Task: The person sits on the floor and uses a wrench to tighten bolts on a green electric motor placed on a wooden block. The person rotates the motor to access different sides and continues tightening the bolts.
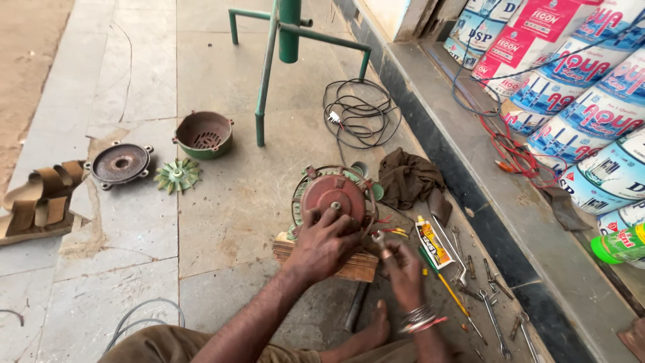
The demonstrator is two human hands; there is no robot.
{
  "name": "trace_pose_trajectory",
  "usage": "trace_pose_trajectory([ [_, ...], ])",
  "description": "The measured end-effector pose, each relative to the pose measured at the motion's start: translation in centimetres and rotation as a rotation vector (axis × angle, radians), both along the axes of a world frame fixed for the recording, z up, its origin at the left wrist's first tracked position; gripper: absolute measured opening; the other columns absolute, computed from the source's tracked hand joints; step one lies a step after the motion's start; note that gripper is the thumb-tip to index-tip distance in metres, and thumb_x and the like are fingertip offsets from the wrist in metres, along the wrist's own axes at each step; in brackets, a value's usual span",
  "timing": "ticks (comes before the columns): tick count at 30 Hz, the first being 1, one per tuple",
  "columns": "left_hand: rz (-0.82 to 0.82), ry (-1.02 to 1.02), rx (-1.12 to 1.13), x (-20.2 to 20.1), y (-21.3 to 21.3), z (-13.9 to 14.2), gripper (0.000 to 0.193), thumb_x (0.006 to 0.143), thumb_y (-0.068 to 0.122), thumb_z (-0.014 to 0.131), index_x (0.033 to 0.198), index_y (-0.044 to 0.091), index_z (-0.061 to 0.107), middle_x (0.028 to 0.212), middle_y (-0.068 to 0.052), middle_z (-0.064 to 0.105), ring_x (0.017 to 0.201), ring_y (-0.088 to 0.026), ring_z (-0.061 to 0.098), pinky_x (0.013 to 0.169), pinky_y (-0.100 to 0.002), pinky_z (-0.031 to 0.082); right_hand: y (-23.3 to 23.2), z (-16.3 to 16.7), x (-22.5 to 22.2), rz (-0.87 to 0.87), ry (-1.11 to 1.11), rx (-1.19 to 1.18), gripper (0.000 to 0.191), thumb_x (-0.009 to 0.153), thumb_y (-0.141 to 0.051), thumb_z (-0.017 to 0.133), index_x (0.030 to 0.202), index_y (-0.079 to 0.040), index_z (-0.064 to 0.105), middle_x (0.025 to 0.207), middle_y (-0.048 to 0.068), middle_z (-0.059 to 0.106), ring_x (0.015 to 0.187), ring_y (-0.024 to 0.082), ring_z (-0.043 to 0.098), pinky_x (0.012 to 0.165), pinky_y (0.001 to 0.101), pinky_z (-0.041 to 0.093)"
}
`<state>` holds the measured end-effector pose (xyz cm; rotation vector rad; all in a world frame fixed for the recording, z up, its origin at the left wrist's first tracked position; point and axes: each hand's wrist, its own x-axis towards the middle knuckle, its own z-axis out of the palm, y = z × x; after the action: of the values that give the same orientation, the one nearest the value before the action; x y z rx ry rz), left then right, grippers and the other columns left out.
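I see the motor (334, 199) at frame centre, resting on a wood block (356, 265). Left of it lie the fan (177, 175), end cover (121, 163) and bowl housing (203, 134). A rag (408, 177) lies right of the motor, a cable coil (359, 114) above it, and spanners (494, 316) at lower right.

1. Motor (334, 198): rusty red end cover, green body, with red and yellow wires at its side.
2. Block (356, 265): pale brown wood.
3. Spanner (380, 240): bare silver steel.
4. Bangles (418, 317): silver, with a red thread.
5. Fan (177, 175): light green plastic.
6. Bowl cover (203, 134): green outside, rusty brown inside.
7. End plate (121, 163): dark rusty brown.
8. Stand (285, 30): green painted metal.
9. Cable (359, 111): black, with a white plug.
10. Rag (410, 178): dark brown.
11. Tube (426, 243): yellow and white with black print.
12. Sacks (591, 101): white with blue and red print.
13. Bottle (621, 243): bright green.
14. Floor (134, 81): grey stone slabs.
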<state>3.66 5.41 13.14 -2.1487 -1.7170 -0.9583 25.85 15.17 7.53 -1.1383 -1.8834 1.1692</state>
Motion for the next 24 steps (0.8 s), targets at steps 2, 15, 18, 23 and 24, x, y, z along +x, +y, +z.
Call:
trace_pose_trajectory([
  [2, 0.072, 0.051, -0.016, 0.7, 0.0, 0.2, 0.022, 0.086, 0.026, 0.066, 0.103, 0.023, 0.079, 0.109, -0.004, 0.066, 0.111, -0.025, 0.053, 0.095, -0.055, 0.036, -0.6, -2.4, 0.4, 0.013, 0.308, -0.145, 0.019, 0.097, -0.017, 0.064, 0.110, -0.005, 0.071, 0.086, -0.003, 0.066, 0.061, 0.005, 0.053, 0.052, 0.0218, 0.044],
  [15, -0.020, 0.422, -0.371, 2.1, 2.4, 3.0, 0.020, 0.086, 0.019, 0.060, 0.085, 0.013, 0.079, 0.118, -0.003, 0.068, 0.114, -0.022, 0.058, 0.099, -0.042, 0.041, 1.6, -4.7, 1.2, -0.035, 0.502, -0.358, 0.015, 0.098, -0.015, 0.065, 0.107, -0.004, 0.071, 0.079, 0.000, 0.065, 0.055, 0.004, 0.050, 0.046, 0.0206, 0.038],
  [18, -0.111, 0.286, -0.267, 1.8, 2.8, 3.4, 0.031, 0.090, 0.011, 0.056, 0.109, 0.018, 0.080, 0.110, -0.006, 0.070, 0.103, -0.023, 0.060, 0.088, -0.045, 0.042, 1.6, -4.0, 1.3, -0.059, 0.457, -0.381, 0.014, 0.097, -0.014, 0.065, 0.106, -0.004, 0.071, 0.080, 0.001, 0.066, 0.055, 0.005, 0.051, 0.046, 0.0219, 0.040],
  [23, -0.063, 0.335, -0.227, 1.4, 2.7, 3.5, 0.027, 0.091, 0.012, 0.056, 0.103, 0.016, 0.079, 0.117, -0.007, 0.069, 0.105, -0.022, 0.062, 0.092, -0.041, 0.045, 1.4, -2.3, 1.2, -0.011, 0.527, -0.309, 0.014, 0.094, -0.012, 0.063, 0.107, -0.007, 0.066, 0.086, -0.002, 0.069, 0.067, 0.006, 0.064, 0.051, 0.0241, 0.055],
  [24, -0.058, 0.344, -0.192, 1.3, 2.5, 3.4, 0.026, 0.092, 0.012, 0.056, 0.102, 0.015, 0.079, 0.121, -0.007, 0.070, 0.106, -0.021, 0.062, 0.093, -0.039, 0.045, 1.3, -2.0, 1.3, 0.010, 0.480, -0.255, 0.016, 0.094, -0.011, 0.063, 0.109, -0.008, 0.066, 0.086, -0.002, 0.070, 0.069, 0.006, 0.065, 0.051, 0.0237, 0.053],
])
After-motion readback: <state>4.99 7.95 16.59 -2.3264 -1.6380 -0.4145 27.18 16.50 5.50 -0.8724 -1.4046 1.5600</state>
